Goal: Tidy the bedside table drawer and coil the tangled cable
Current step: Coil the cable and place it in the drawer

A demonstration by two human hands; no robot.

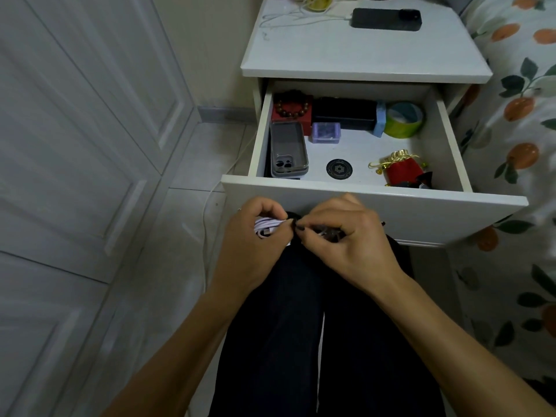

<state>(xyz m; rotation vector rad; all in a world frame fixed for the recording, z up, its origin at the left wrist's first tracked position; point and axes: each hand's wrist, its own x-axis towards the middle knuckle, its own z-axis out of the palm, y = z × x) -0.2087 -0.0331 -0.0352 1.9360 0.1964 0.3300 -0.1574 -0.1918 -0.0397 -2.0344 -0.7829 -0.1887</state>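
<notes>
The white bedside table drawer stands pulled open in front of me. Just below its front panel my left hand grips a coiled white cable. My right hand pinches a small dark tie at the coil's right side. Inside the drawer lie stacked phone cases, a bead bracelet on a red box, a black box, a small purple case, a green tape roll, a round black disc and a red and gold pouch.
A black phone lies on the table top, plugged into a white charging cable. A bed with a fruit-print cover stands to the right, and white cupboard doors to the left. Another white cord runs along the floor.
</notes>
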